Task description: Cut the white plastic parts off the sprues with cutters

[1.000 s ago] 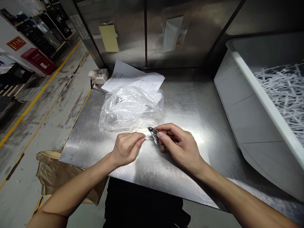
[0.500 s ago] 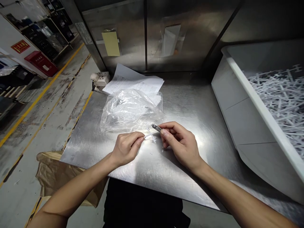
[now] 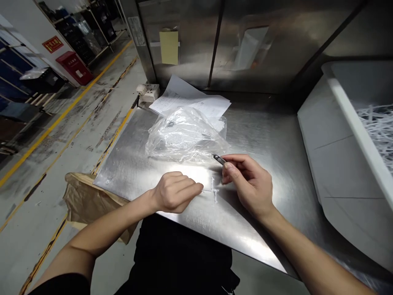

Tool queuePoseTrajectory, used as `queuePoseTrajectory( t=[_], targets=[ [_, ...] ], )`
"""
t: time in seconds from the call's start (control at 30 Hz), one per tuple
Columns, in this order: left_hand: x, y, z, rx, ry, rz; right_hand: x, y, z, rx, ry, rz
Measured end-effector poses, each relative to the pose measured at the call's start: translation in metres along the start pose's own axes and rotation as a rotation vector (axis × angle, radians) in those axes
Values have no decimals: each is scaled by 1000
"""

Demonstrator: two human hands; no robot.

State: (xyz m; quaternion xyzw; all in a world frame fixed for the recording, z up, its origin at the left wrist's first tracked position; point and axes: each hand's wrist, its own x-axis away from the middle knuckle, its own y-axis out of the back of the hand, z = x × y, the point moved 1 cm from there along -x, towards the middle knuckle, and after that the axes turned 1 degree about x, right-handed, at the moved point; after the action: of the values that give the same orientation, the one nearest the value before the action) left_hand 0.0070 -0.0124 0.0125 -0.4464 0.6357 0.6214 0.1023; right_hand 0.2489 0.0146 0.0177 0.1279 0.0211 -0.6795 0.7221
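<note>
Left hand: it was closed over the bench (image 3: 123, 168), the left hand's (image 3: 178, 193) grip narrow, pinching the near end of a white plastic piece (image 3: 215, 195).
Right hand: the right hand's (image 3: 253, 184) grip held a small metal clipper (image 3: 219, 159) between thumb and curled fingers, its head apart from the piece.
White piece, handling: it looked nearly weightless, thin enough to flex and perhaps snap at the joints, and probably a little slick; the plain stem seemed the surest place to take hold, clear of the branching end.
White piece, look: slim, matt white, with short crossbars at the far end; it lay between the two hands, just above or on the metal, I couldn't tell which.
Brown bag: crumpled brown wrapping (image 3: 89, 200) showed beside the bench's left edge.
Clear bag: a wrinkled clear plastic bag (image 3: 184, 137) sat beyond the hands, small white bits showing through.
Tub: a big grey tub (image 3: 328, 127) stood to the right, with a tangle of white sticks (image 3: 379, 131) inside.
Papers: printed sheets (image 3: 178, 93) lay behind the clear bag, near a white socket block (image 3: 150, 93).
Back panel: a yellow note (image 3: 169, 48) hung on the steel panel (image 3: 196, 24).
</note>
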Motion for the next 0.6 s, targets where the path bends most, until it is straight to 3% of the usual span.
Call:
queuePoseTrajectory(
  t=[0.1, 0.23, 0.33, 0.47, 0.53, 0.6],
  targets=[
    [19, 18, -11, -48, 53, 5, 0, 2, 1, 7, 10, -32],
    [80, 70, -27, -202, 256, -73, -1, 3, 3, 11, 10, -66],
    [147, 123, -44, -484, 586, -196, -1, 2, 3, -4, -4, -90],
    [232, 180, -65, -777, 1254, -317, -1, 0, 3, -62, 5, -137],
    [262, 195, -68, -750, 1516, -207, -1, 0, 2, -93, 34, -163],
    [280, 200, -65, -724, 1658, 11, -2, 0, 1, -121, 70, -186]
  ],
)
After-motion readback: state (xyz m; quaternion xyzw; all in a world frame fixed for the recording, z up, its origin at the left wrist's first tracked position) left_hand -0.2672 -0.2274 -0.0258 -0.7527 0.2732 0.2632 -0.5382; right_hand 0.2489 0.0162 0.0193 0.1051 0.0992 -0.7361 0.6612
